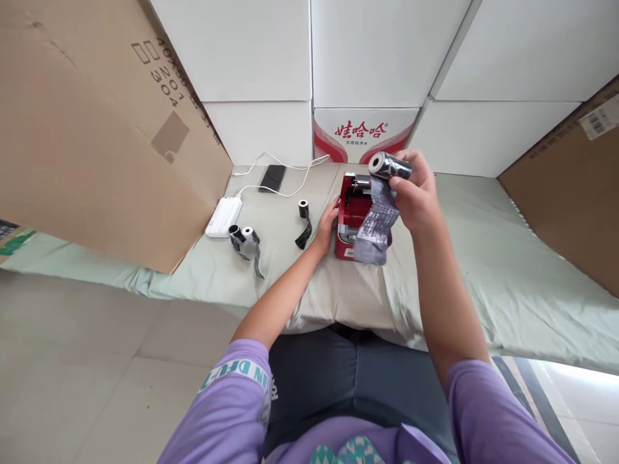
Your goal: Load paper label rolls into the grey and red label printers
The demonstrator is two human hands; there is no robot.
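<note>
A small red machine (352, 212) stands on a pale green cloth (483, 258) in front of me. My left hand (327, 227) rests against the machine's left side, fingers curved on it. Above the machine, my right hand (414, 192) grips a dark roll (387, 166) on a white core. A strip of grey film (376, 225) hangs unwound from the roll, down in front of the machine.
To the left on the cloth lie a pair of small rolls (244, 238) and another small roll (304, 219) with loose strips, a white power bank (223, 216) with cable, and a black phone (273, 178). White boxes (261, 58) stand behind, and brown cardboard boxes (97, 129) flank both sides.
</note>
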